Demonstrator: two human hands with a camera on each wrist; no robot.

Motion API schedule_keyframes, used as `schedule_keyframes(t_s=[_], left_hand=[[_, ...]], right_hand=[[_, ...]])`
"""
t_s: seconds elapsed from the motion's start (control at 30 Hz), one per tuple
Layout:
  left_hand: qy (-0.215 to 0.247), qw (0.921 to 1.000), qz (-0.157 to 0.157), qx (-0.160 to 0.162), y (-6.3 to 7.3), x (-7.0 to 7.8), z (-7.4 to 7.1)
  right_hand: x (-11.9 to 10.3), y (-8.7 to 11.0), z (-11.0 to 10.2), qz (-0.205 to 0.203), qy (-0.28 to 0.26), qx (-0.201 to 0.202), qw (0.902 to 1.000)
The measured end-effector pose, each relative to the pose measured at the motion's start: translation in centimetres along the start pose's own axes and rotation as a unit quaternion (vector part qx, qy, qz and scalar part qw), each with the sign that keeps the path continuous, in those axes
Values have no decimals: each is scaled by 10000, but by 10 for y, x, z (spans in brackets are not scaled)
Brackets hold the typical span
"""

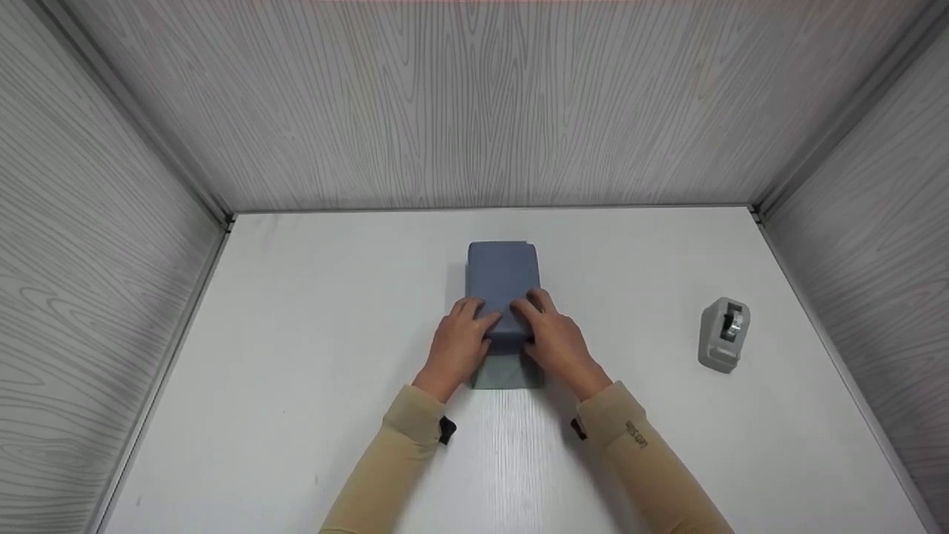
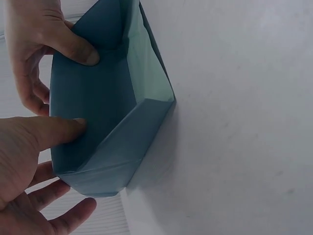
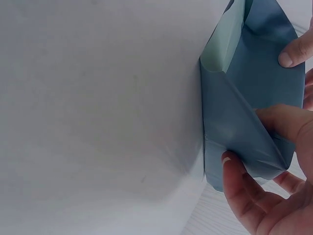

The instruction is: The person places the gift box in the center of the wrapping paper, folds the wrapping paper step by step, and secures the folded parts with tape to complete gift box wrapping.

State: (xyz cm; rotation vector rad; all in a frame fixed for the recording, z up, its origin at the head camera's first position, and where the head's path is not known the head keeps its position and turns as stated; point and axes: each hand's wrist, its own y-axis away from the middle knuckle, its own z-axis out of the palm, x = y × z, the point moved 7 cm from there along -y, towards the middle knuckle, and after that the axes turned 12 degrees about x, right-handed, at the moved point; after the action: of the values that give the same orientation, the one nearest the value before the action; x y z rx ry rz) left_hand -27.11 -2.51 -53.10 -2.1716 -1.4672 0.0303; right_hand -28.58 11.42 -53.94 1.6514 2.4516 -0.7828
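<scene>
A box-shaped bundle in blue wrapping paper point(image 1: 504, 271) lies at the middle of the white table, its long side running away from me. At its near end the paper stands out in folded flaps, and a pale green inner side point(image 2: 149, 71) shows in both wrist views. My left hand point(image 1: 457, 343) grips the bundle's near left corner, fingers over the top and thumb pressed on the end paper point(image 2: 98, 93). At the near right corner my right hand point(image 1: 557, 343) holds the paper, its thumb behind the slanting side flap point(image 3: 234, 107) and its fingers outside it.
A grey tape dispenser point(image 1: 723, 335) stands on the table point(image 1: 296, 334) to the right, well apart from the hands. Grey wood-grain panels point(image 1: 474, 104) rise at the back and along both sides.
</scene>
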Motion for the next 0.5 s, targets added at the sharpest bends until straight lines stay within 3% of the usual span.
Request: schedule_keyframes(t_s=[0.2, 0.5], left_hand=[[-109, 9999, 6, -107, -2, -1, 2], [524, 9982, -144, -259, -2, -1, 6]], right_hand=[[0, -1, 3, 31, -37, -82, 10000], [1, -3, 4, 96, -30, -129, 9999]])
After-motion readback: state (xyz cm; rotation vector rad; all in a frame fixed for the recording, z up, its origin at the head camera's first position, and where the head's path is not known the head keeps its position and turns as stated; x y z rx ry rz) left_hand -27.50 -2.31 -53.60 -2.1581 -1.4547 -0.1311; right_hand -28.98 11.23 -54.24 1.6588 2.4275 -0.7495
